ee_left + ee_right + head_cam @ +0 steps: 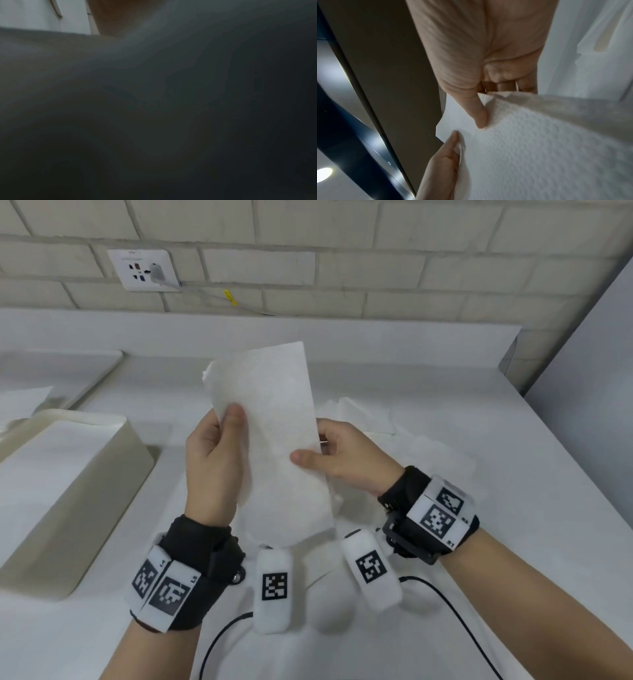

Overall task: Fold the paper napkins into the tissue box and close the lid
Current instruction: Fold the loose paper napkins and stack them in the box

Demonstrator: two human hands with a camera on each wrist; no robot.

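Note:
A white embossed paper napkin is held upright above the table between both hands. My left hand pinches its left edge, thumb on the front. My right hand pinches its right edge, thumb pressed on the sheet. In the right wrist view the napkin fills the lower right, with my right thumb on it and a left finger touching its edge. The beige tissue box stands at the left, its white top face up. The left wrist view is dark and blurred.
More loose white napkins lie on the white table behind and right of my hands. A white tray-like piece lies behind the box. A brick wall with a socket is at the back. Black cables run near the front edge.

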